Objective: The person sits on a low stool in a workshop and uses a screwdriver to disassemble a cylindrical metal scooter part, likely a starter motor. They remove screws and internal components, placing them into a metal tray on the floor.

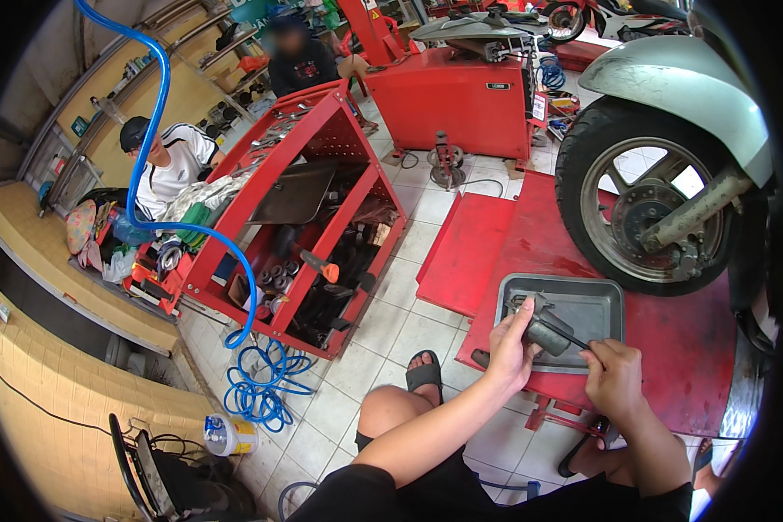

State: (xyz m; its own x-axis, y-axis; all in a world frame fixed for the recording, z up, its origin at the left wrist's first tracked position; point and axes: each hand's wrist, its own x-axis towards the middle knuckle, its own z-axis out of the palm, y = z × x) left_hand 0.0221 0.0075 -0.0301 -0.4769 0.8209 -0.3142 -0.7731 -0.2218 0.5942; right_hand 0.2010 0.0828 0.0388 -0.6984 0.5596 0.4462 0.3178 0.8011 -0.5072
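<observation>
Over a grey metal tray (593,306), my left hand (513,344) is closed around a dark grey, roughly cylindrical metal part (548,333) with a bracket-like end. My right hand (613,370) is closed on a thin dark rod-shaped tool (572,336), whose shaft reaches to the side of the part. The fist hides the tool's handle, so its exact kind cannot be made out. Below both hands, the tray rests on a red lift platform (531,226).
A silver scooter's front wheel (644,196) stands just beyond the tray. At the left are a red tool cart (300,326), a coiled blue air hose (265,383) and a white bucket (230,435). A red machine (452,100) and two people are farther back.
</observation>
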